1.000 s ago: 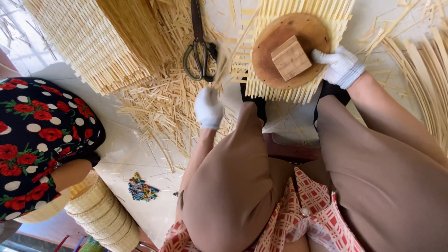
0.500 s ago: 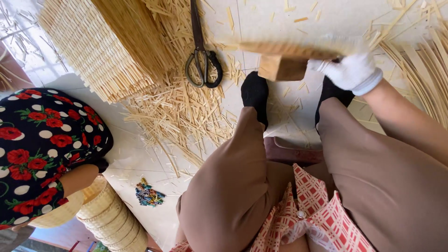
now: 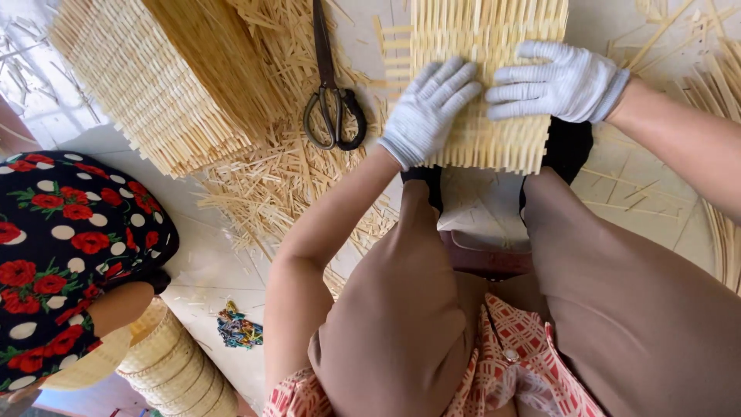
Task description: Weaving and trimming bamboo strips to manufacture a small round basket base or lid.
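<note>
I am pressing a woven bamboo mat (image 3: pixel 485 77) flat against the pale floor (image 3: pixel 231 255) just ahead of my knees, its cut strip ends pointing back toward me. A second ago this mat was carrying a round wooden disc with a small block on top; then it was tipping up on edge, and now it is lying with the weave facing up and no disc showing, so I am judging that the piece has been turned over and the mould is sitting underneath, though I cannot actually see it. My left hand (image 3: pixel 428 108), in a white knit glove, is lying spread with the fingers fanned and flat on the mat's near left part, gripping nothing, only bearing down. My right hand (image 3: pixel 559 81), gloved the same, is lying open and flat just beside it, fingertips pointing left and almost touching the left hand's. To the left of the mat a pair of dark scissors (image 3: pixel 332 93) is resting on a litter of bamboo offcuts (image 3: pixel 270 177), and beyond that a stack of woven mats (image 3: pixel 162 77) is leaning. Loose bamboo strips (image 3: pixel 710 85) are lying to my right. Another person in a red-flowered dark garment (image 3: pixel 62 247) is sitting at my left, beside a stack of finished baskets (image 3: pixel 174 371).
</note>
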